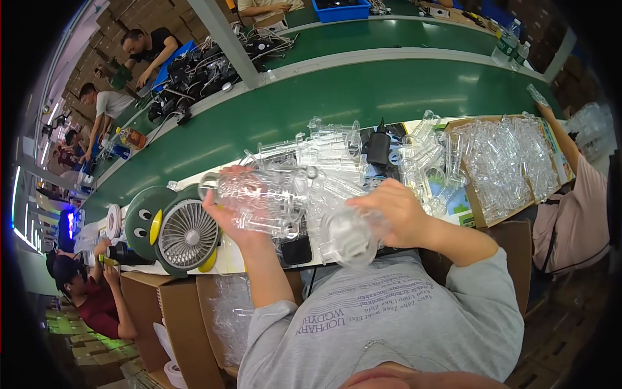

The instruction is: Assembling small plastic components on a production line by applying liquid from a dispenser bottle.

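Note:
My left hand (228,217) is wrapped round a bunch of clear plastic tube-like parts (275,194), held above the bench. To its right, my right hand (403,214) grips a clear, round, cup-like plastic piece (350,241), whose exact kind I cannot make out. The two held loads nearly meet in front of my chest. Behind them lies a heap of similar clear plastic parts (330,152). More clear parts (421,152) lie to the right of a black bottle-shaped object (379,148). Below my left hand's bunch sits a dark phone-like slab (297,251).
A penguin-faced green fan (188,233) stands at the left. An open carton (476,198) full of clear parts is at the right. Beyond runs a green conveyor belt (414,81), with black cabled devices (204,71) past it. Cartons (175,318) stand below the bench. Several people work nearby.

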Demonstrator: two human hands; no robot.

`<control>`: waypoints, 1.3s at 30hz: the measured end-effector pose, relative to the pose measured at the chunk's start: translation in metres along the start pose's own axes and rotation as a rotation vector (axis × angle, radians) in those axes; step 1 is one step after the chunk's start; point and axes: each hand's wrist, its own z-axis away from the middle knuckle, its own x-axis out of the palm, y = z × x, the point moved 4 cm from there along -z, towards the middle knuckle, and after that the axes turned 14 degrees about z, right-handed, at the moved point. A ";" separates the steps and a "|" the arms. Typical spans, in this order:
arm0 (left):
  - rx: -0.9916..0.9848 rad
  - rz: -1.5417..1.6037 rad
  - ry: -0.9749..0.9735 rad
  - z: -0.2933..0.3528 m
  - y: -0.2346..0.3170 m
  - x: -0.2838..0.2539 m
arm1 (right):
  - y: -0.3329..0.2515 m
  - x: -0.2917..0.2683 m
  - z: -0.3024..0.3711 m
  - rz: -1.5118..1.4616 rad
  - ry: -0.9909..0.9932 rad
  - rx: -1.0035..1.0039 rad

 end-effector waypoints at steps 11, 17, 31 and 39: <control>0.117 0.016 -0.394 0.021 -0.003 0.035 | -0.012 0.006 0.007 0.004 -0.121 0.400; 0.170 -0.069 -0.461 0.028 -0.009 0.043 | -0.015 0.000 0.007 0.074 0.030 0.375; 0.196 -0.077 -0.516 0.038 -0.006 0.043 | -0.024 0.003 0.003 0.018 0.129 0.290; 0.075 -0.357 -0.844 0.152 0.084 0.020 | -0.019 0.019 0.011 0.079 -0.056 0.260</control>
